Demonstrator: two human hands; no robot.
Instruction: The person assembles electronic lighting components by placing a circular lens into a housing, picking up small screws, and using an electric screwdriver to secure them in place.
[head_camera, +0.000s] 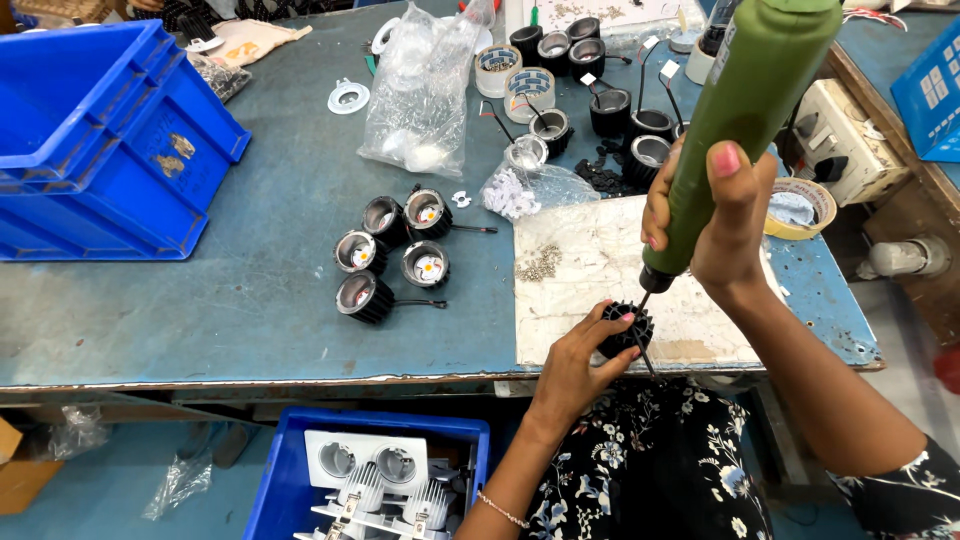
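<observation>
Your hands work a driver into a lamp housing at the counter's front edge.
Lower centre: your left hand (580, 352) pinches the black ribbed round lamp housing (627, 330); your right hand (722, 222) wraps around the green cylindrical electric screwdriver (748, 110), tip down on it.

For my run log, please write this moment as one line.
left hand: holds black finned lamp housing | right hand: grips green electric screwdriver, bit down on housing | surface: white sheet on table
</observation>
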